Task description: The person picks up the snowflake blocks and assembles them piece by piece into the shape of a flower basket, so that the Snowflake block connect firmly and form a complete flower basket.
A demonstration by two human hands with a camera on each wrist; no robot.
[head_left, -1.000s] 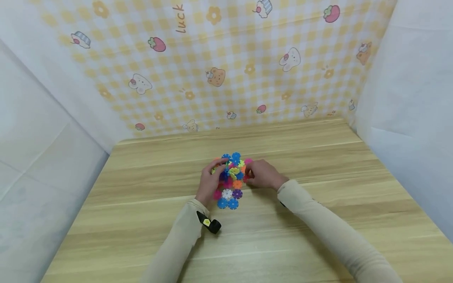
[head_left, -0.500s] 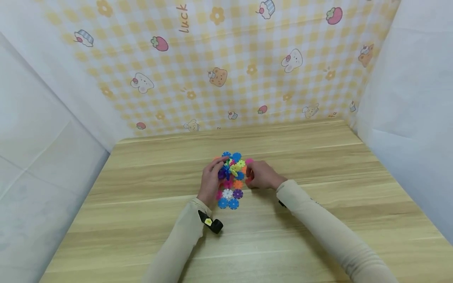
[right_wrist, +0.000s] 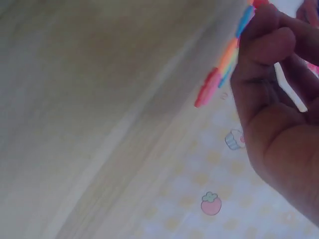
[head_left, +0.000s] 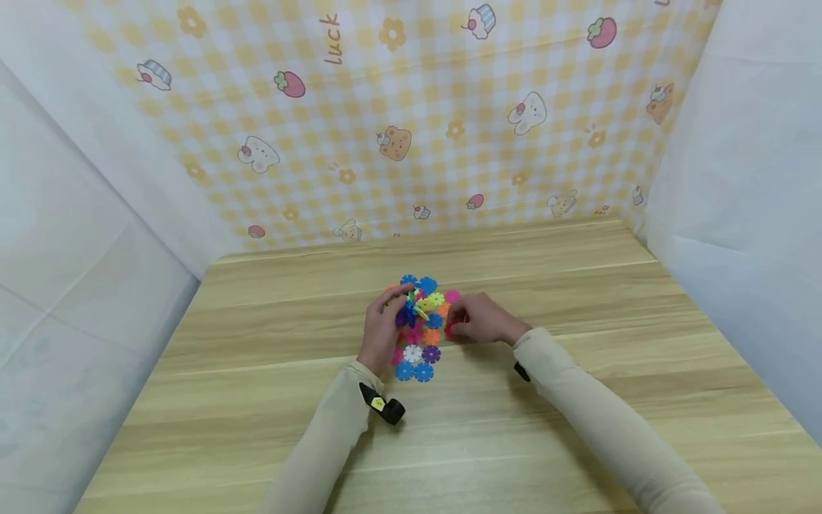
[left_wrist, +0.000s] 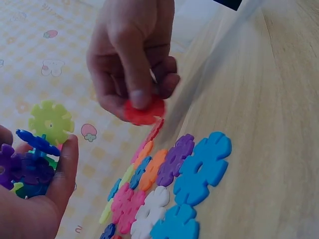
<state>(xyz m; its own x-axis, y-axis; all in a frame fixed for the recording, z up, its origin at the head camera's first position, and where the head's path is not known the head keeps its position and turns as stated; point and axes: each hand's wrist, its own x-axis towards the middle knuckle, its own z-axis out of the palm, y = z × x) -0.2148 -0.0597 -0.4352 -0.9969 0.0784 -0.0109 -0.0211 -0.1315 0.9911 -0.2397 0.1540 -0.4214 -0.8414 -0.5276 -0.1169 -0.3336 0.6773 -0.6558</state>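
My left hand [head_left: 381, 328] holds a loose, three-dimensional cluster of notched snowflake discs [left_wrist: 35, 159], coloured blue, purple, green and yellow. Just below it, a flat sheet of joined snowflake discs [head_left: 413, 353] lies on the table, with blue, white, purple, orange and pink pieces. At the sheet's right side my right hand [head_left: 484, 319] pinches a red snowflake disc [left_wrist: 145, 113] between thumb and fingers. In the left wrist view this disc is right by the sheet's edge; whether they interlock I cannot tell. My left hand covers part of the sheet's left side.
The wood-grain table [head_left: 546, 442] extends all round the discs. A yellow checked cloth [head_left: 449, 107] hangs behind it, and white sheets [head_left: 738, 178] close in both sides. A black wrist strap with a camera [head_left: 380, 405] sits on the left sleeve.
My right hand has shifted slightly right, and more of the red disc shows beneath its fingers. The cluster in my left hand has turned a little; that hand stays nearly in place.
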